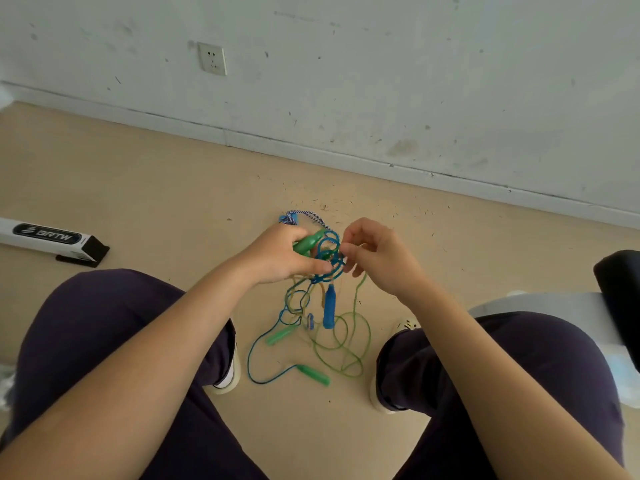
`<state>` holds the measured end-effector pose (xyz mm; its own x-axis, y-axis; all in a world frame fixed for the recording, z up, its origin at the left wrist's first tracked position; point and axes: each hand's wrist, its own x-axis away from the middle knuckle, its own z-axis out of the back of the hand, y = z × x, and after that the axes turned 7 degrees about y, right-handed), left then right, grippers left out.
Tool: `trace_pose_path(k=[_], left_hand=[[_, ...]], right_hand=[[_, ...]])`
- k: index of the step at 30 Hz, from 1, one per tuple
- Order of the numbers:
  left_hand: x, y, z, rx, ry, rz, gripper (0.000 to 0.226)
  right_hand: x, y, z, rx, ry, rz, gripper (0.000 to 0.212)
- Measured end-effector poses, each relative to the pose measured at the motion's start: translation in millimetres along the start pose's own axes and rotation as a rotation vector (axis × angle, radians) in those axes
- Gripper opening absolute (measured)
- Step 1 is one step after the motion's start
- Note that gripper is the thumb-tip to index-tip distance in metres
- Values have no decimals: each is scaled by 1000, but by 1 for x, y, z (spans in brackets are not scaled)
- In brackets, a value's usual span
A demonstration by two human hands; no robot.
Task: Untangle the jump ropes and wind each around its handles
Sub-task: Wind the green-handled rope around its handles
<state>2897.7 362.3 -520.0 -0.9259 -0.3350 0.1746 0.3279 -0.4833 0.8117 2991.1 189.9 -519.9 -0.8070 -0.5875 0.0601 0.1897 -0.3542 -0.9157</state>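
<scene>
Untangling has barely begun: left hand (277, 258) grips a green handle (308, 242) and knotted blue rope (327, 254), right hand (377, 258) fingers (346, 252) pinch a strand. Below them, the blue handle (329, 306), green rope (346, 348) and two more green handles dangle to the floor (138, 202), nothing wound.
</scene>
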Motion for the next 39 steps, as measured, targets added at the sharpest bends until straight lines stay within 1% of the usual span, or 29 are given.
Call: trace_pose_path(k=[3,5,8,10,13,14,17,20,23,26,29,33,36,39], left_hand=[[-1,1,2,23,-4,2,30],[0,1,4,40,-16,2,38],[1,0,7,20,-68,40,35],[1,0,7,43,-31,55,32],[3,1,8,152,65,56,33],[3,1,8,171,88,45,32],[3,1,9,147,110,9,28],[4,2,10,177,126,-5,22],[4,4,11,245,153,-20,21],[6,6,10,305,122,-25,23],[8,8,10,319,102,-49,25],[8,7,12,317,74,-70,27],[8,7,11,275,72,-73,26],[6,4,8,194,67,-79,33]], right_hand=[[0,-1,0,-101,-16,0,13],[-1,0,2,-183,22,-10,15],[-4,2,7,-211,76,-23,14],[-5,4,8,-158,97,-18,12],[-6,6,9,92,177,65,11],[-6,5,9,140,205,79,12],[-6,4,8,125,251,92,19],[-7,2,10,139,258,86,18],[-7,1,13,107,229,50,17],[-5,0,11,69,139,17,20],[-3,0,10,46,93,10,15],[-4,2,13,-49,74,-91,25],[-2,-2,16,18,-14,-47,21],[1,-6,18,36,-68,0,19]])
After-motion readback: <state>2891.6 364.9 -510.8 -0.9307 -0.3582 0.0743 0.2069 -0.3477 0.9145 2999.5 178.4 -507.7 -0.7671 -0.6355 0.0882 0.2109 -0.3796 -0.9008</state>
